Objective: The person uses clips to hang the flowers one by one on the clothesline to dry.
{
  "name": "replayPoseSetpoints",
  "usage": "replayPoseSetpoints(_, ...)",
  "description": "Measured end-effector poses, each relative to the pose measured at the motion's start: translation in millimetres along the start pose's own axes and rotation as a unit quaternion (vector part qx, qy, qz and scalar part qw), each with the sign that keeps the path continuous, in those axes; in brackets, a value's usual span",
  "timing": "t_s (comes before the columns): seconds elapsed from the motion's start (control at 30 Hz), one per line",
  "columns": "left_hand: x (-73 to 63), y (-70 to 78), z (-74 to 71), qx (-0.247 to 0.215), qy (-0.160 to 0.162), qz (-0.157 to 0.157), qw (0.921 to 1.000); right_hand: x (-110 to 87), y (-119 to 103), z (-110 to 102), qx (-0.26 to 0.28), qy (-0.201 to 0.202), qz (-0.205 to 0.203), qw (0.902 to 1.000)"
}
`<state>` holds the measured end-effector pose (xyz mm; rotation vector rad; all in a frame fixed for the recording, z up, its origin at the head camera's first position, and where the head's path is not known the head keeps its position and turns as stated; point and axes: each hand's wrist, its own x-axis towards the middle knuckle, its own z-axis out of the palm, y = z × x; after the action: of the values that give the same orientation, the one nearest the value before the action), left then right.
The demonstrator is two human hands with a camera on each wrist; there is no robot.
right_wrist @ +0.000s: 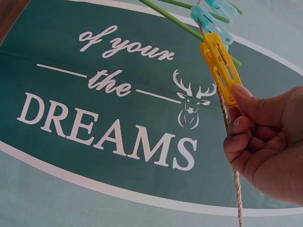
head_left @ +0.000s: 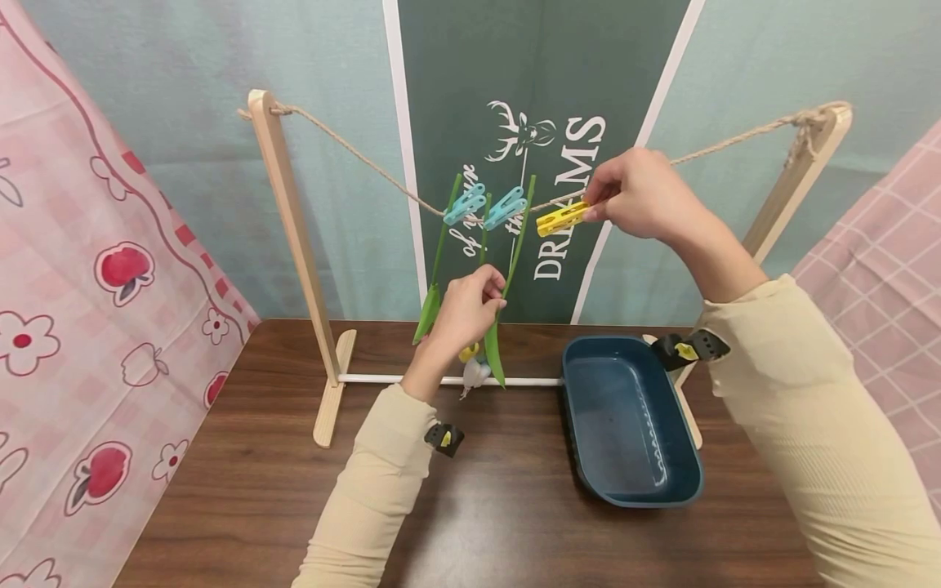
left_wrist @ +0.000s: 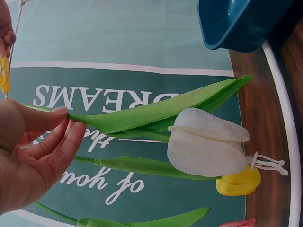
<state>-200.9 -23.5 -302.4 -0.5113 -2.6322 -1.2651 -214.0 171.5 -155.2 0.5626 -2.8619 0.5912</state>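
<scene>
My left hand [head_left: 470, 306] pinches the green stem of an artificial white tulip [left_wrist: 208, 142] between thumb and fingers. The bloom hangs downward, and the stem's upper end reaches past a twine rope [head_left: 360, 155]. Up at the rope, my right hand [head_left: 643, 196] pinches a yellow clothespin [head_left: 562, 219] by one end. The clothespin's other end points toward the stem, a small gap apart in the head view. Two light blue clothespins [head_left: 466, 206] clip other stems on the rope to the left. A yellow tulip [left_wrist: 239, 182] hangs behind the white one.
Two wooden posts [head_left: 290, 212] carry the sagging rope, joined low down by a white rod [head_left: 382, 379]. A dark blue basin [head_left: 625, 425] stands on the wooden table [head_left: 500, 506] in front of the right post. Printed curtain [head_left: 625, 49] hangs behind.
</scene>
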Motion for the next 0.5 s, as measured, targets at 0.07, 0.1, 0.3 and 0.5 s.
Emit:
replayPoseSetpoints(0.07, 0.0, 0.4, -0.5, -0.001, -0.001, -0.001, 1.0, 1.7, -1.6, -1.0, -0.003, -0.001, -0.001, 1.0)
replayPoseSetpoints(0.1, 0.0, 0.3, -0.6, -0.001, -0.001, -0.001, 1.0, 2.5, -2.5, -1.5, -0.002, 0.0, 0.0, 1.0)
replayPoseSetpoints(0.3, 0.5, -0.5, -0.2, 0.0, 0.002, 0.002, 1.0, 7.0, -6.2, -4.5, 0.001, 0.003, 0.005, 1.0)
replayPoseSetpoints(0.5, 1.1, -1.0, 0.0, 0.003, 0.001, 0.007, 1.0, 10.6, -10.0, -7.0, -0.017, 0.019, -0.005, 0.9997)
